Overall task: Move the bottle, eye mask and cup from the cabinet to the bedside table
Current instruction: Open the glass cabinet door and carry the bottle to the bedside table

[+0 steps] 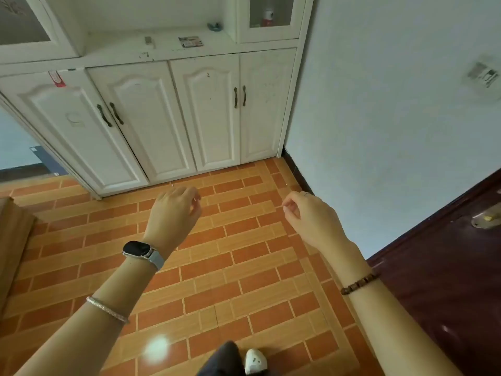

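Note:
A white cabinet (162,58) stands against the far wall, its lower doors closed. On its open counter lie a small printed packet (190,41) and a blue object (215,26) near the back right; I cannot tell what either is. Behind a glass door at the upper right stands a red and white bottle-like item (268,19). No cup or eye mask is recognisable. My left hand (173,213) and my right hand (309,215) hang over the tiled floor in front of the cabinet, fingers loosely curled, holding nothing.
Orange brick-pattern tiles (244,267) cover the floor. A pale wall (379,118) runs along the right, with a dark red door (447,267) at the lower right. A brown furniture edge (13,234) shows at the left. My foot (254,360) is at the bottom.

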The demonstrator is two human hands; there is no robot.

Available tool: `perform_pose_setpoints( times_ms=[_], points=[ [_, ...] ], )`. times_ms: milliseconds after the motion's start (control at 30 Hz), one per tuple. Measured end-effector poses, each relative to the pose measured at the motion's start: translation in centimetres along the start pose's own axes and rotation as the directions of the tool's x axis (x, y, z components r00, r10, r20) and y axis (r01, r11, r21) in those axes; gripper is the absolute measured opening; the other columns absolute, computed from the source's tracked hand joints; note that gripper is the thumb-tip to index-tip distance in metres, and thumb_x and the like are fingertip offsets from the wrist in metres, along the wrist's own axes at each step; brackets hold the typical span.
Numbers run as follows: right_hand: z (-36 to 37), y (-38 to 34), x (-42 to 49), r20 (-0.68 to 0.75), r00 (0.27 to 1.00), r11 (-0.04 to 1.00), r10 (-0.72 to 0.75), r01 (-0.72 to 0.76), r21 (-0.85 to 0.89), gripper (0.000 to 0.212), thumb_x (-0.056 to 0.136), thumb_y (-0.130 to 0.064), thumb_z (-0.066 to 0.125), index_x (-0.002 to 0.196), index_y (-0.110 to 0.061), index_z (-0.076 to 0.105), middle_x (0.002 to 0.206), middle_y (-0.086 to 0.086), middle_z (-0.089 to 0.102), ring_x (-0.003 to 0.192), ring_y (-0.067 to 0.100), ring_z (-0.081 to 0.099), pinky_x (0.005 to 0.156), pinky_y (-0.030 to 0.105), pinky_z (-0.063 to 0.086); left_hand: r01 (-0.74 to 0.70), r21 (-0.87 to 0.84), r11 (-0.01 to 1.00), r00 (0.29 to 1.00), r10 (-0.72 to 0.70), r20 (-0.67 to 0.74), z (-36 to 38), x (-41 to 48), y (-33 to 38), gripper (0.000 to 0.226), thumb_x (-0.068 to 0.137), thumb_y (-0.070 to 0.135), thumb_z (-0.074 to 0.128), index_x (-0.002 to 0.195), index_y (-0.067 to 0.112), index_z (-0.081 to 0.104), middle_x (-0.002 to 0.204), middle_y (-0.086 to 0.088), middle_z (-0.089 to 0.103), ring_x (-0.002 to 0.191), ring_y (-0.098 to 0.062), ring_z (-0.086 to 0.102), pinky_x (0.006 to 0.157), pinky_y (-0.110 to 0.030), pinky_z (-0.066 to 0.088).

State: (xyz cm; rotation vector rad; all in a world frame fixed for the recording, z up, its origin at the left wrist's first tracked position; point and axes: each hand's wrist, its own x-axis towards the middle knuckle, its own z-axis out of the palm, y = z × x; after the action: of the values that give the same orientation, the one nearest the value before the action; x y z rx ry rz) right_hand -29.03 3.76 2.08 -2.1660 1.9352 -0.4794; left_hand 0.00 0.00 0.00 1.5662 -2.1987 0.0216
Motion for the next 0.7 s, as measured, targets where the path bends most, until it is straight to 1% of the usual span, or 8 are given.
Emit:
perform_pose_setpoints(
  times_ms=[67,167,333,500,700],
  points=[
    [-0.1,0.3,0.7,-0.009,1.000,1.000,0.001,-0.001,-0.017,0.012,0.096,-0.030,0.053,0.103,-0.025,0.061,0.096,-0.010,0.064,0.080,0.005,0.061,0.057,0.009,0.036,0.001,0.002,1.000,1.000,-0.001,-0.005,0.2,0.7,0.1,0.007,0.087,0.015,0.057,0.090,0.013,0.063,0.081,-0.001,0.064,0.075,-0.023,0.059,0.072,-0.038,0.047],
    [0.0,0.7,2.1,0.001,1.000,1.000,0.013,-0.013,-0.014,0.012,0.096,-0.029,0.053,0.103,-0.026,0.061,0.097,-0.010,0.064,0.080,0.004,0.060,0.057,0.009,0.036,0.001,-0.006,1.000,1.000,-0.001,0.026,0.5,1.9,0.3,0.008,0.088,0.016,0.057,0.091,0.013,0.063,0.081,-0.001,0.064,0.075,-0.023,0.059,0.072,-0.038,0.048],
    [0.7,1.2,5.6,0.013,1.000,1.000,0.015,-0.015,0.025,0.012,0.096,-0.030,0.053,0.105,-0.027,0.060,0.100,-0.012,0.063,0.082,0.002,0.056,0.058,0.009,0.034,0.003,-0.039,0.999,1.000,-0.003,0.000,1.8,5.3,-0.8,0.008,0.089,0.017,0.056,0.090,0.013,0.062,0.080,0.000,0.063,0.073,-0.021,0.057,0.071,-0.038,0.048],
    [1.9,1.5,12.1,0.022,0.999,0.999,0.032,-0.033,0.034,0.013,0.096,-0.029,0.053,0.106,-0.027,0.061,0.100,-0.011,0.062,0.084,0.003,0.057,0.058,0.010,0.034,0.003,-0.047,0.999,1.000,-0.002,0.019,4.3,10.5,-4.2,0.009,0.089,0.019,0.056,0.093,0.014,0.062,0.082,0.000,0.063,0.076,-0.021,0.058,0.074,-0.039,0.048],
    [2.6,0.4,21.9,0.006,1.000,0.998,0.026,-0.026,0.061,0.015,0.096,-0.030,0.051,0.108,-0.027,0.061,0.099,-0.011,0.062,0.084,0.004,0.058,0.064,0.015,0.044,0.044,-0.052,0.998,0.999,-0.045,-0.013,5.3,18.0,-10.0,0.010,0.090,0.019,0.054,0.093,0.014,0.061,0.078,0.001,0.061,0.072,-0.020,0.056,0.072,-0.040,0.049]
  ],
)
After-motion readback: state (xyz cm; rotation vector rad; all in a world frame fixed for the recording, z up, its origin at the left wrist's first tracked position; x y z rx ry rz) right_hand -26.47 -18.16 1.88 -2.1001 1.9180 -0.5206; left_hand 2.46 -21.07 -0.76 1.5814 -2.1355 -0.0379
